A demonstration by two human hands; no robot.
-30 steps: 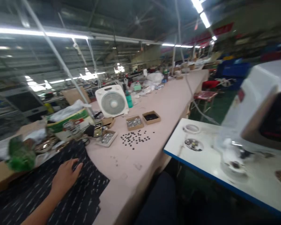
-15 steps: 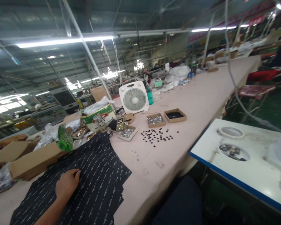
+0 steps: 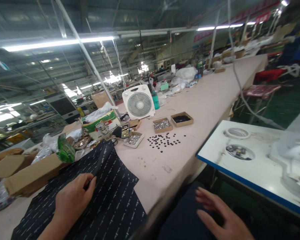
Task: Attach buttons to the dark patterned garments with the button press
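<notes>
Two bare hands are in view. The left hand (image 3: 73,196) has its grip closed on the dark printed cloth (image 3: 115,190), thumb and fingers pinching a raised fold. The cloth lies at the near left of the pink surface (image 3: 202,96), beside a cardboard box (image 3: 35,175). The right hand (image 3: 220,213), its grip open with fingers spread from the thumb, is near the person's dark-clothed leg (image 3: 181,213); contact there cannot be told. Past the cloth, small black pieces (image 3: 161,151) lie scattered before two cardboard trays (image 3: 162,130), and a white fan (image 3: 139,104) stands behind.
</notes>
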